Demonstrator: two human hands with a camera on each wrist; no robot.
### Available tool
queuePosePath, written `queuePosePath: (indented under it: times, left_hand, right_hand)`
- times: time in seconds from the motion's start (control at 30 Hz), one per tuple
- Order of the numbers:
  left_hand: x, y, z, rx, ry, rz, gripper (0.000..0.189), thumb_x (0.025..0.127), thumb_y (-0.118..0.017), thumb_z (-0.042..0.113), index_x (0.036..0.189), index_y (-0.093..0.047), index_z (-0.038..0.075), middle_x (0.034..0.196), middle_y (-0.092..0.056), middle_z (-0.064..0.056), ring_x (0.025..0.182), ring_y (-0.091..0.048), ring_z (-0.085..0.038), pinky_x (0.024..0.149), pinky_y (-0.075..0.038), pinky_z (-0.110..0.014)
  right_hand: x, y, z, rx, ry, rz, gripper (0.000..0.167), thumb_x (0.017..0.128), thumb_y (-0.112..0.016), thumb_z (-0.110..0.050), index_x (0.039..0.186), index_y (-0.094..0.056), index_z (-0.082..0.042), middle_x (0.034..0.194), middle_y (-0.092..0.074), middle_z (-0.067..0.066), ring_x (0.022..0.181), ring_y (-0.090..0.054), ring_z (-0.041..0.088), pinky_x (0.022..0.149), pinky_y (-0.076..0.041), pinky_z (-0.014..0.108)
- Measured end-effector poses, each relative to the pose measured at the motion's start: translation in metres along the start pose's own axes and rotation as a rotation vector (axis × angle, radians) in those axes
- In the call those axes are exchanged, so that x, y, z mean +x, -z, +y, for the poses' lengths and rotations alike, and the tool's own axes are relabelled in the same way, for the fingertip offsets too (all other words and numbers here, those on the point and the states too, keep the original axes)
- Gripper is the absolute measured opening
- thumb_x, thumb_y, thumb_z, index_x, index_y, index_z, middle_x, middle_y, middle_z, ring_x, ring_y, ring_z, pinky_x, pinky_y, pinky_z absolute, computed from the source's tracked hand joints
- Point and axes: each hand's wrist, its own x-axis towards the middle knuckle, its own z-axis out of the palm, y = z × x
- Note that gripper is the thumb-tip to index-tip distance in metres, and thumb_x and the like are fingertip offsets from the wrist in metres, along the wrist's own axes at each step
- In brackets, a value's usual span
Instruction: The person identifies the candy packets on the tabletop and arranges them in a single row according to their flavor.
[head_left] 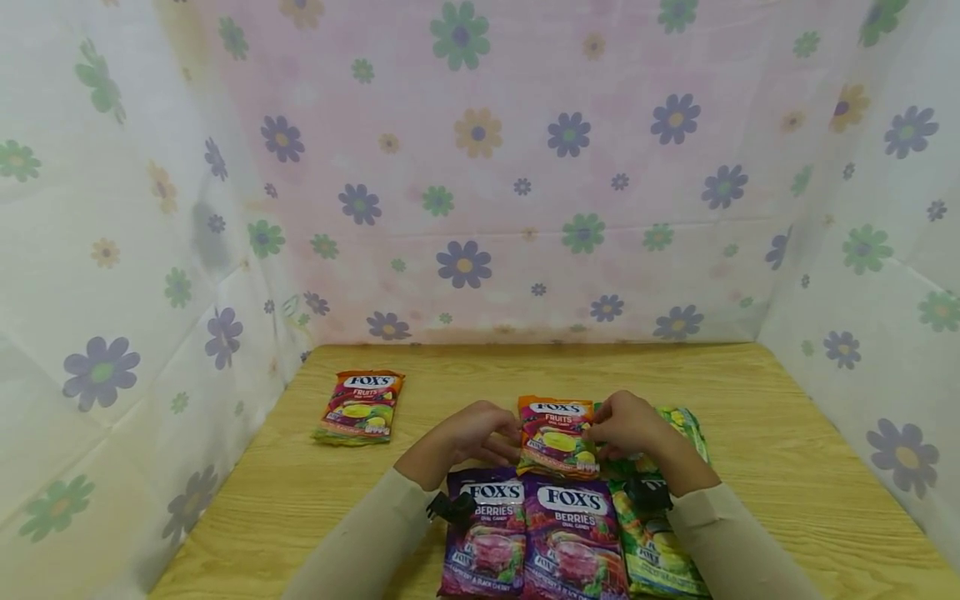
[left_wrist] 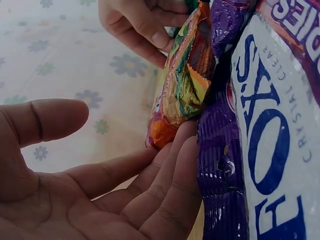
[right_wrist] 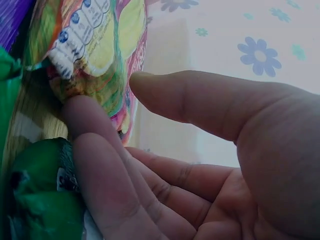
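An orange-topped bag of Fox's Fruits candy (head_left: 557, 437) lies just beyond two purple Berries candy bags. My left hand (head_left: 480, 432) is at its left side; in the left wrist view the extended fingertips touch the bag's edge, the thumb held apart. On the opposite side is my right hand (head_left: 639, 429). Its fingers (right_wrist: 102, 170) meet the bag's lower side, and its thumb is close to the front face. Below sit the left purple bag (head_left: 487, 546) and the right purple bag (head_left: 573, 546), side by side.
Another orange Fruits bag (head_left: 362, 408) lies at the table's far left. Green candy bags, one near (head_left: 660, 554) and one farther back (head_left: 686, 423), are partly covered by my right hand and wrist. Flowered cloth walls (head_left: 480, 208) stand around the wooden table (head_left: 795, 500).
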Motion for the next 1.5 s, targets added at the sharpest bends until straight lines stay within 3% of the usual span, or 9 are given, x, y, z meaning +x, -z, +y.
queuePosePath:
  times: [0.33,0.83,1.2,1.5]
  left_hand:
    - [0.000,-0.001,0.005,-0.025,-0.022,-0.006,0.045,0.100,-0.061,0.031,0.130,-0.064,-0.003,0.117,-0.071,-0.016,0.092,-0.078,-0.028,0.077,-0.065,-0.041]
    - [-0.003,0.006,0.012,-0.048,-0.064,-0.013,0.044,0.103,-0.059,0.037,0.130,-0.066,0.002,0.125,-0.069,-0.015,0.098,-0.077,-0.029,0.084,-0.064,-0.045]
    - [-0.008,0.014,0.016,0.001,-0.090,0.027,0.048,0.106,-0.055,0.036,0.137,-0.061,-0.001,0.130,-0.065,-0.018,0.099,-0.075,-0.026,0.081,-0.064,-0.040]
    - [-0.013,0.023,0.018,0.023,-0.104,0.054,0.045,0.108,-0.052,0.033,0.138,-0.061,0.000,0.129,-0.061,-0.020,0.099,-0.075,-0.026,0.081,-0.064,-0.040]
  right_hand:
    - [0.001,0.001,0.000,0.032,0.008,-0.009,0.050,0.092,-0.079,-0.020,0.131,-0.064,0.007,0.103,-0.074,0.013,0.069,-0.070,0.024,0.058,-0.055,0.035]
    - [0.003,0.006,-0.005,0.081,0.043,-0.016,0.048,0.093,-0.076,-0.016,0.130,-0.063,0.010,0.103,-0.074,0.015,0.075,-0.073,0.023,0.067,-0.062,0.037]
    - [0.009,0.006,-0.016,0.103,0.082,-0.023,0.050,0.094,-0.076,-0.019,0.134,-0.062,0.006,0.099,-0.074,0.011,0.076,-0.072,0.024,0.070,-0.062,0.040]
    - [0.013,0.006,-0.026,0.093,0.109,-0.010,0.049,0.094,-0.076,-0.021,0.134,-0.064,0.005,0.113,-0.074,0.016,0.079,-0.075,0.024,0.073,-0.064,0.043]
